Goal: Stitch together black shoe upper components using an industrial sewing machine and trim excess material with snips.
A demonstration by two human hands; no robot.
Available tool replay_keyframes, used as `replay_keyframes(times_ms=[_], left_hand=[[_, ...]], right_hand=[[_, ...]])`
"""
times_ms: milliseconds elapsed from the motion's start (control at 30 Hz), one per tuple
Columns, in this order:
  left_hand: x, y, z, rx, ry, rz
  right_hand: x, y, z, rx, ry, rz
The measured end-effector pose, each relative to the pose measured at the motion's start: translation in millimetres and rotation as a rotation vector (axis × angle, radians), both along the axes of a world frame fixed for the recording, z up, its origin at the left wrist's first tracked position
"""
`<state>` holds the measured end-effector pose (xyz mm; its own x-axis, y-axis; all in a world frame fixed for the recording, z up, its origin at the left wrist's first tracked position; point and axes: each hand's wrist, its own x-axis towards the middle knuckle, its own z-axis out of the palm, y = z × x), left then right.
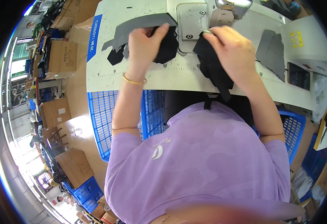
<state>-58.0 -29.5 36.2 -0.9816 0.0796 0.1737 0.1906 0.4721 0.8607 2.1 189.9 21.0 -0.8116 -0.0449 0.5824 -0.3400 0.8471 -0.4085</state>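
My left hand (145, 43) is closed in a pinch on a grey fabric piece (133, 24), its thumb pressing near the right end. Black fabric (167, 48) lies against the grey one, partly hidden by the hand. My right hand (232, 48) is also closed, fingertips at the upper corner of a black fabric piece (214, 67) that droops over the table's near edge. A slim, pale metallic piece (205, 31) shows at those fingertips; its kind is too small to tell. Just beyond both hands is the sewing machine head (223, 15) above its metal plate (189, 30).
Grey fabric pieces (272, 52) lie on the white worktable (133, 80) at the right, beside a phone (298, 76). Blue plastic baskets (102, 119) stand below the table edge on both sides. Cardboard boxes (62, 58) line the floor at left. Thread scraps dot the tabletop.
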Motion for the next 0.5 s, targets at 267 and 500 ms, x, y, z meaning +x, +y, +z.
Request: replay_keyframes(times_ms=[267, 500], left_hand=[[33.8, -6.3, -18.8, -0.397, 0.329, 0.114], [29.3, 75.9, -80.6, -0.422, 0.444, -0.123]], right_hand=[[38.8, 69.4, -20.5, -0.501, -0.455, -0.267], [58.4, 36.8, -37.6, -0.306, -0.183, 0.214]])
